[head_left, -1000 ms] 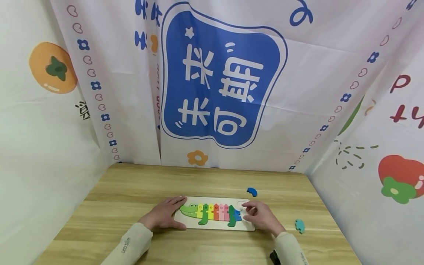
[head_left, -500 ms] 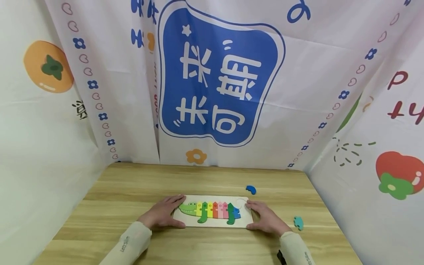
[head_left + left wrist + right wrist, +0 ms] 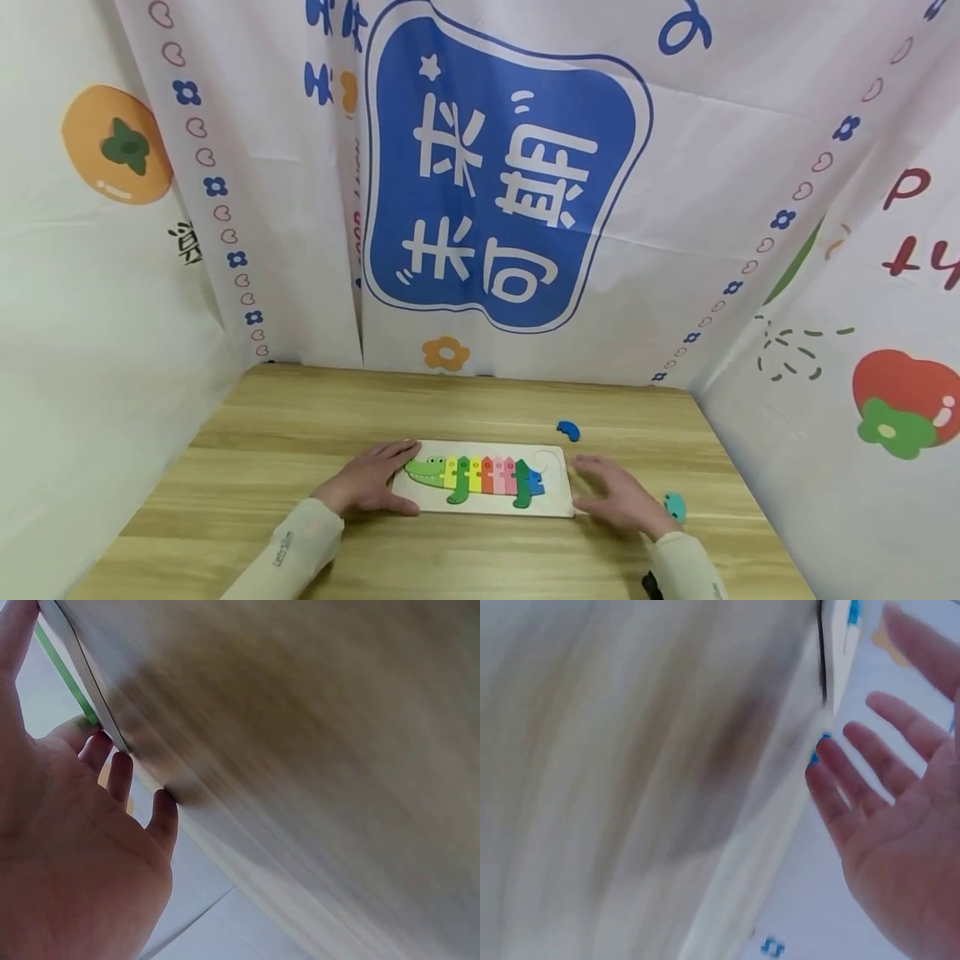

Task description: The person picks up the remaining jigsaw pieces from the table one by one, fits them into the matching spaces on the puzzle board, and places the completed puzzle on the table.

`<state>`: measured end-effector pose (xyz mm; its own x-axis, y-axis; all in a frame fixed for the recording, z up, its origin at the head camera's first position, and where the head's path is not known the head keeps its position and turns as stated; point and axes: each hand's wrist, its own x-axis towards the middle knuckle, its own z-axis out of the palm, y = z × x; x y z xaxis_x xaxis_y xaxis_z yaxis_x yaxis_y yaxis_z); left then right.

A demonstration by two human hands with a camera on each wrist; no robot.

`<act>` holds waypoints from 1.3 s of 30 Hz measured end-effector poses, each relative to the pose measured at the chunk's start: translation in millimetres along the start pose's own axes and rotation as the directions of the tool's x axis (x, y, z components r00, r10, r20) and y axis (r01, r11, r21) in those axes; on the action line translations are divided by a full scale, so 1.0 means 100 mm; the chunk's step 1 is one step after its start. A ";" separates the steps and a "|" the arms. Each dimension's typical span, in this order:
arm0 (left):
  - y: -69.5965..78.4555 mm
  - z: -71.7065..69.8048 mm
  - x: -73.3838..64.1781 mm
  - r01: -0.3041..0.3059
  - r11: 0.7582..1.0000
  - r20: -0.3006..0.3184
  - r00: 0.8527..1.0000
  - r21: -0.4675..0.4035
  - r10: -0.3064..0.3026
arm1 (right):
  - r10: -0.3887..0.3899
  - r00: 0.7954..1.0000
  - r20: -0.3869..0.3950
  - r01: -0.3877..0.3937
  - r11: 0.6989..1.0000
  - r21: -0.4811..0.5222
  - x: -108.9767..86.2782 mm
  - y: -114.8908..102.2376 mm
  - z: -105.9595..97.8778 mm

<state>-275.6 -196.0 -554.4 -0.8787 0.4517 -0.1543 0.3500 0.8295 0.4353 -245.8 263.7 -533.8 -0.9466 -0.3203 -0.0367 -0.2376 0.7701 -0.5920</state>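
Observation:
A crocodile puzzle board [image 3: 480, 504] lies flat on the table, its coloured pieces [image 3: 487, 476] running from a green head at the left to a blue piece at the right. My left hand [image 3: 367, 481] rests at the board's left end, thumb at the near corner and fingers at the far one. In the left wrist view, fingertips [image 3: 120, 776] touch the board's edge and the table. My right hand [image 3: 622, 497] is just off the right end, fingers spread and holding nothing. Right of the blue piece shows a bare curled tail outline [image 3: 551, 460].
A loose blue puzzle piece [image 3: 568, 430] lies beyond the board's far right corner. A teal piece [image 3: 675, 506] sits to the right, partly behind my right wrist. Printed cloth [image 3: 495, 350] walls stand at the back and sides of the wooden table [image 3: 315, 408].
My right hand first hovered over the tail end with bent fingers, then touched the board's right end, and has now drawn away rightward. My left hand stays at the left end.

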 end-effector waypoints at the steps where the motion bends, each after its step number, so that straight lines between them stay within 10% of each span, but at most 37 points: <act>1: 0.00 0.00 0.00 -0.001 1.000 0.000 1.000 0.001 0.001 | 0.011 0.999 -0.037 -0.011 1.000 -0.001 -0.05 0.04 -0.06; 12: -0.01 0.01 0.00 -0.004 1.000 -0.005 1.000 0.008 0.004 | 0.188 0.963 -0.192 -0.218 0.965 -0.146 -0.55 0.71 -0.60; 28: 0.00 0.01 -0.08 -0.003 1.000 -0.001 1.000 -0.025 0.003 | 0.261 0.943 -0.208 -0.279 0.959 -0.059 -0.48 0.76 -0.42; 34: -0.02 0.01 -0.07 0.006 1.000 -0.001 1.000 -0.022 -0.006 | 0.286 0.947 -0.148 -0.245 0.938 0.245 -0.43 0.53 -0.40; 39: -0.03 0.01 -0.03 0.009 1.000 -0.003 1.000 -0.001 -0.009 | 0.246 0.967 -0.071 -0.163 0.803 0.573 -0.34 0.35 -0.42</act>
<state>-273.9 -199.9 -556.5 -0.8828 0.4432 -0.1558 0.3416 0.8334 0.4345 -231.2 324.7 -519.0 -0.9889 -0.0807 -0.1244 0.0881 0.3551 -0.9307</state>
